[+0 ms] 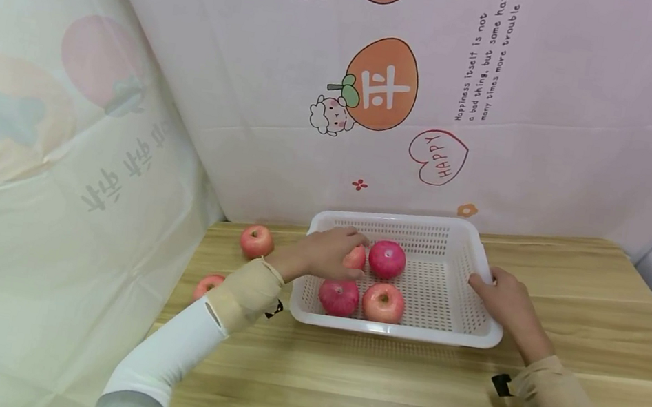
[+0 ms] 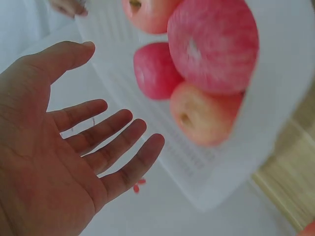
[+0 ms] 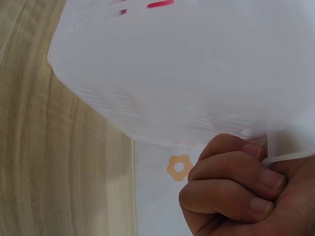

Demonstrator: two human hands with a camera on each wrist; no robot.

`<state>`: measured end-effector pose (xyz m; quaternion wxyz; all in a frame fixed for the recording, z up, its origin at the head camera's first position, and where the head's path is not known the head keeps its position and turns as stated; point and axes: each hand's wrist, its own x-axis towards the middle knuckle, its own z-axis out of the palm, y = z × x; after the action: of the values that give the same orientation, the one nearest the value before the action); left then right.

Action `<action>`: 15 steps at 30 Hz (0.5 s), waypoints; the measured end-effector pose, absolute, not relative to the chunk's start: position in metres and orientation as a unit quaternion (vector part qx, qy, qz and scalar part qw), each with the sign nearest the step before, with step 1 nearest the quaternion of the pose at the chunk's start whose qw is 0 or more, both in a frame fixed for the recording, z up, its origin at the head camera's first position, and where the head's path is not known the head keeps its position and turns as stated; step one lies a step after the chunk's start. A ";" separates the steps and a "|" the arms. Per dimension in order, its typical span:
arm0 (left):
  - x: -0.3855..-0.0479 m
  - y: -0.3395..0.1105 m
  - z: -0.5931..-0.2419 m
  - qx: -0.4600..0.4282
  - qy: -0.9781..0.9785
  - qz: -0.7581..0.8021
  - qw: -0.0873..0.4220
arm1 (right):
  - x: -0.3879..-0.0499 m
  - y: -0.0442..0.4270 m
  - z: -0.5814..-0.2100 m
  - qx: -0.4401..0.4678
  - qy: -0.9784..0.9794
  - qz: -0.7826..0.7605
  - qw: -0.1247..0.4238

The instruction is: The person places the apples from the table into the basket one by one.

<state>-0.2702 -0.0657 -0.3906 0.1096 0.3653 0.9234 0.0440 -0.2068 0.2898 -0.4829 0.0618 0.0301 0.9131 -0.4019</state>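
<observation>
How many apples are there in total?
6. In the white basket: back-left apple, back-right apple, front-left apple, front-right apple. On the table beside it: far apple, near apple. The left arm might hide more.

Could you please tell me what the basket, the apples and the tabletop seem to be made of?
The basket looks like white plastic with a slight sheen: it is smooth-edged, with rows of uniform slots. The apples look smooth and pinkish-red, some streaked, with small highlights; real or imitation fruit, I cannot tell. The tabletop shows satin, pale wood grain, perhaps wood or printed laminate.
</observation>
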 end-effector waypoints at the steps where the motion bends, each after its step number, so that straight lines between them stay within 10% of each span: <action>1: -0.272 -0.069 -0.389 0.366 0.923 0.050 0.104 | -0.207 0.290 -0.483 0.030 0.913 -0.403 0.062; 15: -0.285 -0.123 -0.376 0.296 0.941 0.122 0.109 | -0.206 0.290 -0.482 0.029 0.908 -0.413 0.067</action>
<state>-0.2851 -0.1228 -0.3762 0.1088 0.2964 0.9410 0.1220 -0.2063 0.2896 -0.4818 0.0671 0.0287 0.9079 -0.4127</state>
